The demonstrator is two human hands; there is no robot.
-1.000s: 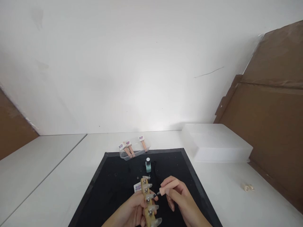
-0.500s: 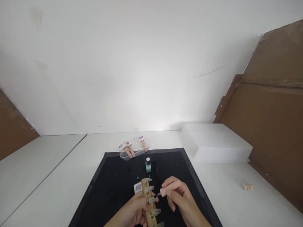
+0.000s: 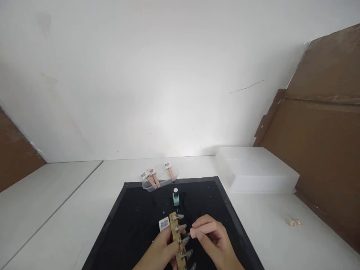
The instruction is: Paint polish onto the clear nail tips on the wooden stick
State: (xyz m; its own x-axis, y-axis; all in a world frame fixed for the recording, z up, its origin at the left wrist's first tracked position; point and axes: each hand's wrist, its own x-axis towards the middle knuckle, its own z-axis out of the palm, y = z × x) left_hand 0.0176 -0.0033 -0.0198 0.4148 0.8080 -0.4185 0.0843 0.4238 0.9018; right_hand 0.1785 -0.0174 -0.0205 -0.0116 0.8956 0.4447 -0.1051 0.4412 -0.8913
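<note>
**Brush meets nail tip over the black mat**

A white counter (image 3: 70, 210) carries everything, with a clear box (image 3: 255, 170) at the far right. A black mat (image 3: 135, 221) lies in the middle, and a clear tray (image 3: 160, 180) of pink-capped bottles sits at its far edge. An open teal bottle (image 3: 176, 197) stands upright on the mat, just beyond the hands. The left hand (image 3: 160, 253) has its grip clamped around a wooden stick (image 3: 176, 240), held above the mat with clear nail tips (image 3: 182, 227) poking out to the right. The right hand (image 3: 212, 242) pinches a pink brush cap (image 3: 201, 230), its dark brush touching one of the middle tips. A small white card (image 3: 164, 224) lies just left of the stick.
</note>
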